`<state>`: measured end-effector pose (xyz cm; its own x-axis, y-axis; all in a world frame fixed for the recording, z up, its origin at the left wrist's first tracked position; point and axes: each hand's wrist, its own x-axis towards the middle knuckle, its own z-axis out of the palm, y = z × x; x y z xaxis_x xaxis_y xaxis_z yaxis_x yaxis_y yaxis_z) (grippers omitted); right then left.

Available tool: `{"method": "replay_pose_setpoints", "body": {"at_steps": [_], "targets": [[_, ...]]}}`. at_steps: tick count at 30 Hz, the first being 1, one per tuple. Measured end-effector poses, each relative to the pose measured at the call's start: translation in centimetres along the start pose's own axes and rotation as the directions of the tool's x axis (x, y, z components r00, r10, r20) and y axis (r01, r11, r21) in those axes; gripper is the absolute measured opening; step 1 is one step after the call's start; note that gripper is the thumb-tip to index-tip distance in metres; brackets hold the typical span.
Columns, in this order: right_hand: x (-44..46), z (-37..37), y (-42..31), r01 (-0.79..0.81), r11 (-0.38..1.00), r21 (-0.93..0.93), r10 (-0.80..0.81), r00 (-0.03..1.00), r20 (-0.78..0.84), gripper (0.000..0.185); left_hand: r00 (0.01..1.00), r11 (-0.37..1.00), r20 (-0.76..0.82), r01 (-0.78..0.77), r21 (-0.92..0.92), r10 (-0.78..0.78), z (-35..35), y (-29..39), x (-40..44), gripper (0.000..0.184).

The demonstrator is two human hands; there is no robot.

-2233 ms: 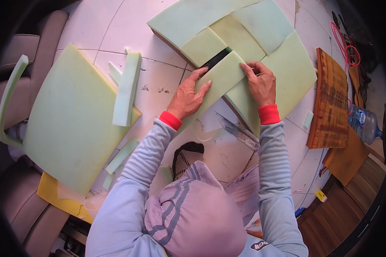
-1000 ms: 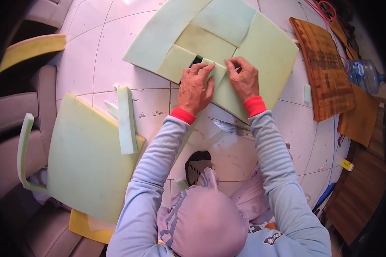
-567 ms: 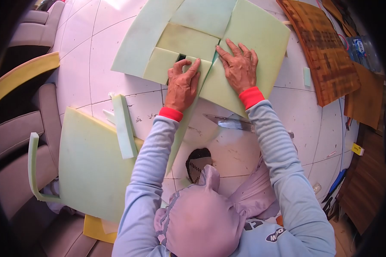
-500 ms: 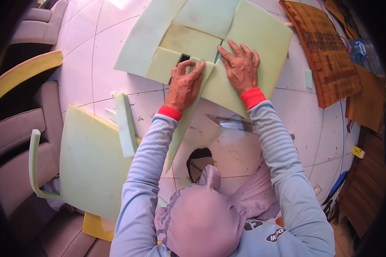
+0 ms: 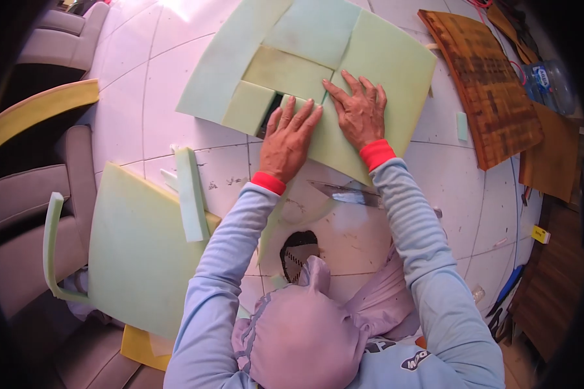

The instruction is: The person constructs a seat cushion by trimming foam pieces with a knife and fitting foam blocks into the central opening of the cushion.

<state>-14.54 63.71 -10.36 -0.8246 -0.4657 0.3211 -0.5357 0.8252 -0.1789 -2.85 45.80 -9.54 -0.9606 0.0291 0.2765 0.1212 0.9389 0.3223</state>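
My left hand [image 5: 287, 139] lies with its fingers spread on the near edge of a patchwork of pale green foam pieces, just right of a narrow dark gap [image 5: 270, 115]. A small foam block [image 5: 248, 107] sits left of that gap. My right hand [image 5: 359, 113] rests flat, fingers apart, on the large right foam sheet [image 5: 392, 84], fingertips at its seam with a yellowish foam rectangle [image 5: 289, 71]. Below the sheet's near edge is a knife [image 5: 347, 193] with a wide blade, its handle end hidden by my right sleeve. Under my left wrist a pale foam offcut is blurred.
Another foam sheet [image 5: 146, 253] lies at the left, with a foam strip [image 5: 189, 194] across its corner. Grey cushioned seats [image 5: 36, 168] line the left side. At the right are a brown wooden panel [image 5: 483, 87] and a clear water bottle [image 5: 545, 84]. White tiles form the floor.
My left hand has let go of the long tapered foam strip it pinched and now lies flat on the foam. The strip has dropped below the wrist. My right hand has shifted slightly.
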Motion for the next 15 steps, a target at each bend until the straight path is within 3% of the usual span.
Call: {"method": "replay_pose_setpoints", "body": {"at_steps": [3,6,9,12,15], "targets": [[0.1,0.3,0.4,0.01,1.0,0.018,-0.01,1.0,-0.01,0.041,0.996,0.965,0.07,0.077,-0.252,-0.061,0.3,-1.0,0.3,0.048],[0.1,0.9,0.7,0.015,1.0,0.012,-0.015,1.0,-0.001,0.041,0.988,0.967,0.144,0.087,-0.238,-0.053,0.6,-1.8,0.7,0.049],[0.0,0.8,0.4,0.022,0.999,-0.041,-0.023,1.0,-0.017,0.041,0.989,0.981,0.138,-0.033,-0.19,0.06,0.3,-1.9,0.3,0.051],[0.0,0.4,0.3,0.021,0.999,-0.048,-0.019,0.999,0.034,0.042,0.96,0.987,0.23,-0.151,-0.064,0.161,0.1,-2.2,0.3,0.053],[0.1,0.6,0.1,0.005,1.0,-0.024,-0.004,0.999,0.04,0.043,0.947,0.985,0.28,-0.173,0.021,0.161,-1.1,-1.9,0.8,0.058]]}}
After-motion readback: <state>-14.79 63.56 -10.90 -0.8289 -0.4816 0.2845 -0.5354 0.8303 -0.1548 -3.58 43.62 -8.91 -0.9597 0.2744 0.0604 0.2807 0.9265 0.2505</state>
